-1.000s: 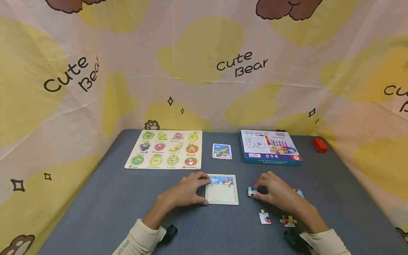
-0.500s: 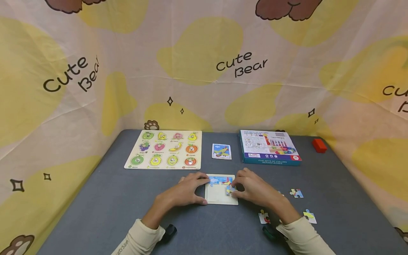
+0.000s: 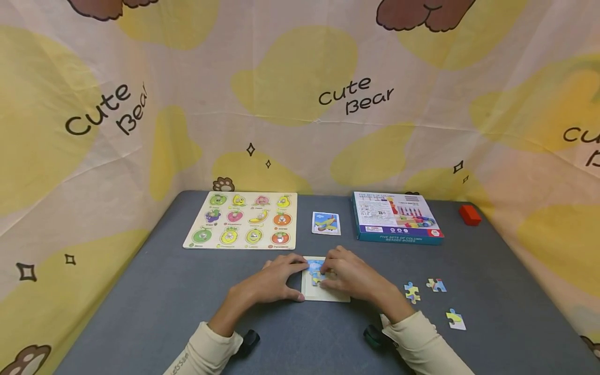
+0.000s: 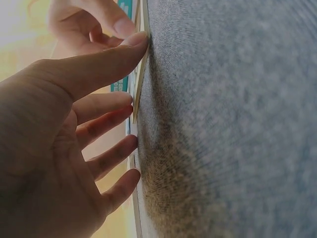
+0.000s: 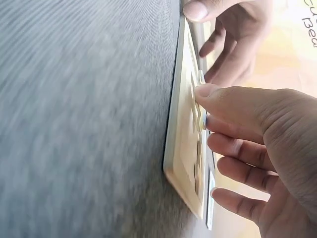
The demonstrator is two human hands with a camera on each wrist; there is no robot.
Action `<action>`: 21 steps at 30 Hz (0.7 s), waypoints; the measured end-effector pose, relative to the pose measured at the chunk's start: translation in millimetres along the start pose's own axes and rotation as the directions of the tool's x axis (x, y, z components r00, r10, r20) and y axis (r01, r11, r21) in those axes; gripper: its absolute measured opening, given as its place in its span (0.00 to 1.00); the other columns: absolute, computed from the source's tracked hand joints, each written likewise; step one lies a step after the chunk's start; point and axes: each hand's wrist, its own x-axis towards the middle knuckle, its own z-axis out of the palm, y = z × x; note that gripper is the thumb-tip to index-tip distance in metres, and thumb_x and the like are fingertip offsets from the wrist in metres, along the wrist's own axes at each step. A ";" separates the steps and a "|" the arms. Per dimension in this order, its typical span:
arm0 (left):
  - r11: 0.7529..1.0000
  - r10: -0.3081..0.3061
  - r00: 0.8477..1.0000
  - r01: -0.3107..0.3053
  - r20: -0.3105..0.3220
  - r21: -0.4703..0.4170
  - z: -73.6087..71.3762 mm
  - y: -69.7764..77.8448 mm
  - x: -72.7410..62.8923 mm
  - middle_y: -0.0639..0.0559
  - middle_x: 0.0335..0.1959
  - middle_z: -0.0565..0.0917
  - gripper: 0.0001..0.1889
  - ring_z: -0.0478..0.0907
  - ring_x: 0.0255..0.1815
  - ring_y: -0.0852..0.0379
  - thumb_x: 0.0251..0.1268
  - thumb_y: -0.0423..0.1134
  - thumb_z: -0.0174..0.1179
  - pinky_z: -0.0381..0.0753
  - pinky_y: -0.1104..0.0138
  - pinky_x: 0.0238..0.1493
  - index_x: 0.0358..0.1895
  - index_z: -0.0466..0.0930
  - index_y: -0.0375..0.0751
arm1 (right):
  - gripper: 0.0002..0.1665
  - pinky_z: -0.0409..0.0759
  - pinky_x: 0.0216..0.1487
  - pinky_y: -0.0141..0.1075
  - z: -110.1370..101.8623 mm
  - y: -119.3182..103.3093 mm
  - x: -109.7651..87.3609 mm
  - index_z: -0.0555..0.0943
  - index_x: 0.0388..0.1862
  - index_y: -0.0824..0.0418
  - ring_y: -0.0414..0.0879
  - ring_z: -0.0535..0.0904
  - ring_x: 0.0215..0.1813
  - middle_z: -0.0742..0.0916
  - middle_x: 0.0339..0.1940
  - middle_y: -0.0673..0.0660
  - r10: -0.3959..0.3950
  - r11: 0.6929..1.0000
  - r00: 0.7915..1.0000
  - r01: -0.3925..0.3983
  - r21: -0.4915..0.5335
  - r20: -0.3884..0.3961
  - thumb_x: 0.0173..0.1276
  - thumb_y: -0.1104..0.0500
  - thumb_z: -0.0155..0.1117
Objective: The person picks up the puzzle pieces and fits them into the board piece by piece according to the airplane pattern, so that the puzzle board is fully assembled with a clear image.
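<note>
A pale wooden puzzle tray (image 3: 328, 295) lies on the table, with a blue sky strip (image 3: 315, 265) along its far side. My left hand (image 3: 274, 279) holds the tray by its left side, thumb near the front corner and index finger near the back one. Over the tray, my right hand (image 3: 349, 274) pinches a jigsaw piece (image 3: 316, 279) between thumb and fingers, just below the sky strip. In the right wrist view this piece (image 5: 202, 120) sits at the thumb tip, close to the tray's surface (image 5: 185, 144). The right hand hides the tray's right part.
Loose jigsaw pieces lie at right: one yellow and blue (image 3: 412, 292), one (image 3: 436, 285) behind it, another (image 3: 455, 319) nearer. Farther back are a fruit board (image 3: 244, 220), an airplane card (image 3: 326, 223), a boxed set (image 3: 398, 217) and a red block (image 3: 470, 214).
My right hand has carried the jigsaw piece leftward from the table onto the tray, then farther left across it. The left hand has stayed at the tray's left side.
</note>
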 end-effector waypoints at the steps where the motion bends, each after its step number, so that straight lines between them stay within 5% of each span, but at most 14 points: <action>1: 1.000 0.000 1.000 0.000 0.000 0.001 0.0 -0.2 0.0 0.49 0.74 0.73 0.38 0.67 0.75 0.45 0.65 0.49 0.76 0.66 0.44 0.65 0.76 0.74 0.40 | 0.13 0.79 0.54 0.44 0.8 -1.1 1.5 0.92 0.46 0.57 0.44 0.76 0.50 0.87 0.45 0.49 -0.002 1.000 1.000 0.002 0.003 -0.002 0.67 0.52 0.79; 21: 1.000 0.002 1.000 -0.002 0.002 0.006 -1.0 -0.8 0.0 0.49 0.74 0.74 0.38 0.68 0.75 0.45 0.65 0.49 0.76 0.66 0.42 0.66 0.76 0.75 0.41 | 0.11 0.75 0.48 0.39 4.6 -2.8 7.2 0.92 0.46 0.56 0.42 0.73 0.46 0.85 0.41 0.48 0.018 0.994 1.000 -0.015 0.107 -0.022 0.68 0.54 0.78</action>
